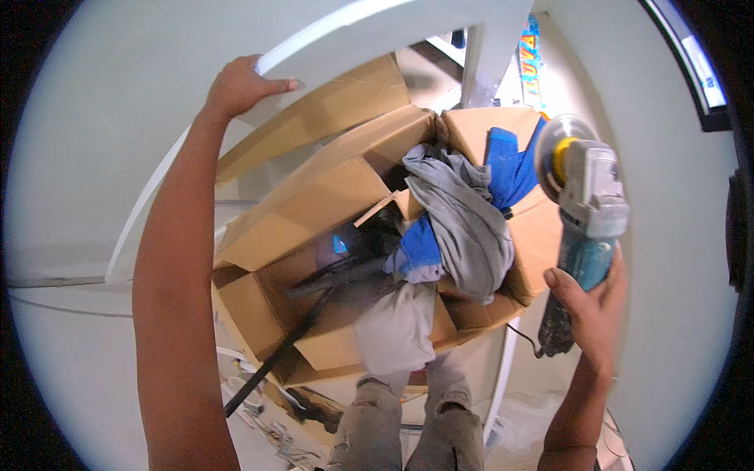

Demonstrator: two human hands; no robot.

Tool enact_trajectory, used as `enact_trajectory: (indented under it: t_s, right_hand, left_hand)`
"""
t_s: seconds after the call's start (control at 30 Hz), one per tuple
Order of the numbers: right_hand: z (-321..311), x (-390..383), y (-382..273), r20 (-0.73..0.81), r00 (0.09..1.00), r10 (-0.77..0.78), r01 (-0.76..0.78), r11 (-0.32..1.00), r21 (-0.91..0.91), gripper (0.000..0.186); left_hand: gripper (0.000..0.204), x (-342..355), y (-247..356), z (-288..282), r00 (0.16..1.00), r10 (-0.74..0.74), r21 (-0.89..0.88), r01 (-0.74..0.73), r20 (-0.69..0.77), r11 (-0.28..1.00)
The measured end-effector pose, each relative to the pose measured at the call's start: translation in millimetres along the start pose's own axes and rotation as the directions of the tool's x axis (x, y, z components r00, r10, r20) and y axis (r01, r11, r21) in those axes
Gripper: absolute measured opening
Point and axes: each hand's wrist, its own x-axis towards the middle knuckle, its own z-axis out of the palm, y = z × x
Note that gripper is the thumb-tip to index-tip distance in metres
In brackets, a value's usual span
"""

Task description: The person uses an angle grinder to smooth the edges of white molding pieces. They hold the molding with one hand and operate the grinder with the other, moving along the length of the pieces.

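Note:
My right hand (591, 314) is wrapped round the teal and black body of an angle grinder (587, 259). The tool points upward, its round disc (567, 129) at the top beside a yellow part, and a cord leaves its lower end. At the upper left, my left hand (242, 88) grips the edge of a long white board (353, 35), thumb on the near face and fingers hidden behind it. Below and between my arms stands an open cardboard box (306, 200). A grey cloth (463, 204) and a blue cloth (510, 169) drape over it.
A black strap or bar (275, 357) slants out of the box. A pale cloth (397, 330) hangs at its near side, above my legs (369, 424). Pale walls (667, 259) flank the space. Loose scraps (287, 436) lie at the lower left, clear plastic (522, 420) at the lower right.

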Motion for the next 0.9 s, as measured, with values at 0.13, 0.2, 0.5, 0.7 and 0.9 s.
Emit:
enact_trajectory:
  t_s: [0.13,0.2,0.5,0.7,0.9]
  right_hand:
    - [-6,1,45,-0.057,0.998,0.031,-0.03,0.999,0.02,0.094]
    - [-7,3,67,-0.096,0.994,0.056,-0.048,0.996,0.08,0.096]
    - [4,23,132,-0.273,0.96,-0.067,0.085,0.995,0.053,0.095]
    - [-2,22,132,-0.249,0.964,-0.097,0.095,0.995,-0.019,0.093]
    - [-15,14,97,-0.169,0.986,0.008,0.004,0.997,0.073,0.1]
  left_hand:
    - [0.096,35,-14,-6,1.0,-0.02,-0.137,0.022,0.018,0.99]
    - [0.092,48,-17,-7,0.999,-0.039,-0.129,0.04,0.011,0.991]
    - [0.087,67,-24,0,0.995,-0.075,-0.227,0.089,0.072,0.97]
    - [0.085,59,-18,3,0.995,-0.092,-0.201,0.099,0.044,0.975]
    - [0.091,37,-12,2,0.984,-0.136,-0.217,0.158,0.114,0.963]
